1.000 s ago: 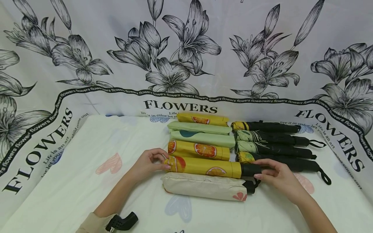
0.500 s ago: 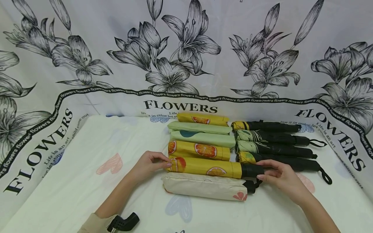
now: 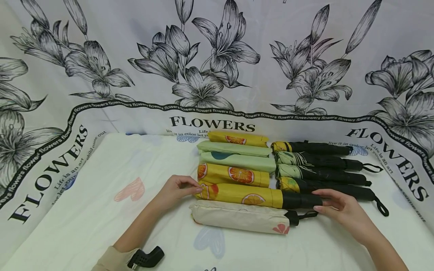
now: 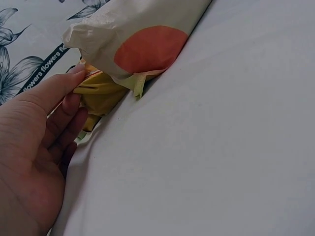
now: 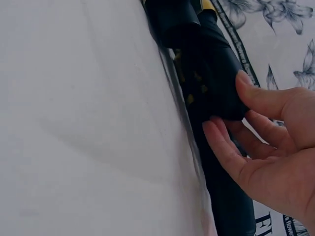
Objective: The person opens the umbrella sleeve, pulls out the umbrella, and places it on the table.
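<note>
In the head view a black folding umbrella [image 3: 298,200] sticks part way out of a yellow orange-print sleeve [image 3: 228,192]. My left hand [image 3: 175,192] pinches the sleeve's left end. At the other end, my right hand [image 3: 344,212] grips the umbrella's tip between thumb and fingers. The left wrist view shows crumpled yellow fabric [image 4: 101,93] at my left thumb and fingertips. Seen from the right wrist, my thumb and fingers [image 5: 224,142] sit around the end of the dark umbrella [image 5: 214,78]. The rest of that umbrella is hidden inside the sleeve.
Nearer me lies a cream sleeve [image 3: 240,217] with a black umbrella end [image 3: 292,218] showing. Behind are yellow [image 3: 234,175] and green sleeves [image 3: 237,162], with several bare folded umbrellas [image 3: 332,176] to their right. A heart-print cloth [image 3: 129,190] covers the surface.
My right hand has moved right, drawing the black umbrella farther out of the yellow sleeve. My left hand stays on the sleeve's left end.
</note>
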Motion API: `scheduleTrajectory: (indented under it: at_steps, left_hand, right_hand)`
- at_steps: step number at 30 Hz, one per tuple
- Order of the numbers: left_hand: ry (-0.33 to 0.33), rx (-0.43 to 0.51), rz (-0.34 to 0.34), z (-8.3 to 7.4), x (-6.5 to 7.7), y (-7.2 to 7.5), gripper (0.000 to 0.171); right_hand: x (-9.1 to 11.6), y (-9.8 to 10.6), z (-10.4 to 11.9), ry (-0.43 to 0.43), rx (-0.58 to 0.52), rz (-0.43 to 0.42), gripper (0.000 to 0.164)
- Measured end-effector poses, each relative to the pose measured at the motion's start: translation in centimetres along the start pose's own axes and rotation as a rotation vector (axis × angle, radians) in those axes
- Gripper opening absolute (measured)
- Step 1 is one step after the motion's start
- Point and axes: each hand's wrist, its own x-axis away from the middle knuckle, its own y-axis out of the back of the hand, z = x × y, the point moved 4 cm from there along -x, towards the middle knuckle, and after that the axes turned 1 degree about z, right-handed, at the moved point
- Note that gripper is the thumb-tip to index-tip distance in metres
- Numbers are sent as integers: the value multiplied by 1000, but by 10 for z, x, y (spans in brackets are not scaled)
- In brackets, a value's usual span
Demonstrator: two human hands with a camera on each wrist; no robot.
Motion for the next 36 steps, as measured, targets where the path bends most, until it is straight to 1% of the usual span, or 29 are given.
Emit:
scheduleTrajectory:
  at_steps: [2, 7, 10, 12, 14, 20, 23, 27, 30, 33, 36]
  left_hand:
    - [2, 2, -1, 0, 0, 0, 11]
    - [12, -5, -2, -1, 0, -1, 10]
    - [15, -7, -4, -1, 0, -1, 10]
    - [16, -5, -5, 0, 0, -1, 11]
    - [18, -5, -7, 0, 0, -1, 11]
    - [27, -1, -3, -1, 0, -1, 11]
    - [30, -1, -4, -1, 1, 0, 11]
    - [21, -6, -10, -1, 2, 0, 9]
    - [7, -2, -3, -2, 1, 0, 9]
    - [7, 3, 3, -3, -1, -1, 10]
    - [10, 0, -1, -3, -1, -2, 9]
  right_hand:
    - [2, 4, -5, -2, 9, -10, 52]
    - [6, 13, -17, -61, -52, 1, 46]
    - [7, 17, -20, -51, -109, -2, 41]
    - [8, 18, -22, -28, -144, 0, 42]
    - [8, 20, -23, -24, -166, 5, 45]
    - [9, 28, -27, -66, -138, 7, 48]
    - [10, 33, -29, -54, -162, 15, 48]
    - [11, 41, -36, -10, -194, 26, 46]
    - [14, 50, -43, 4, -195, 26, 50]
    - [16, 59, -51, 22, -268, 30, 54]
    - [15, 65, -59, 43, -353, 38, 53]
